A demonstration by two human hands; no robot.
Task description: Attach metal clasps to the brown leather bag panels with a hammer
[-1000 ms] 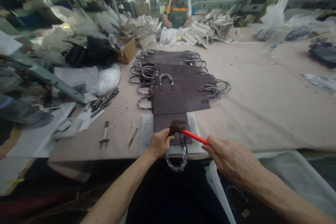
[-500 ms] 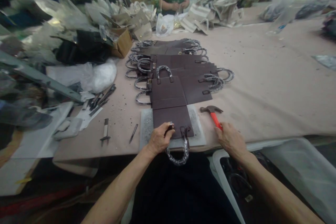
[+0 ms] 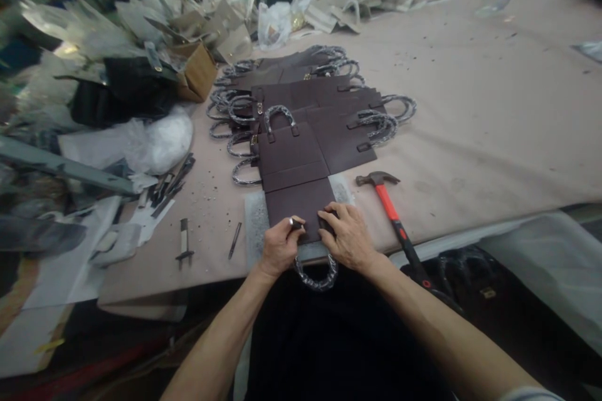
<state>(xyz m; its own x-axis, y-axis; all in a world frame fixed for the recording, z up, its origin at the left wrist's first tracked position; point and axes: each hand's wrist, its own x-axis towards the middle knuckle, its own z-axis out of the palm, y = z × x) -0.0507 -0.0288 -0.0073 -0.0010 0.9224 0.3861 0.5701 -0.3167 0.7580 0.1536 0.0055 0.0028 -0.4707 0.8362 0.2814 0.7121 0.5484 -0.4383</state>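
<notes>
Right hand (image 3: 348, 235) has moved off the hammer (image 3: 399, 230), right of centre, onto the panel (image 3: 300, 202) at lower centre, probably steadying it on the slab (image 3: 254, 232), grip impossible to tell, while left hand (image 3: 276, 248) pinches a tool (image 3: 295, 223).

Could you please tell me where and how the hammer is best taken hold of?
Probably by the black grip of the hammer, with the right hand coming from above on the near side: the head rests on the table at the far end, while the handle slants past the table's near edge, so that end seems easiest to wrap.
</notes>
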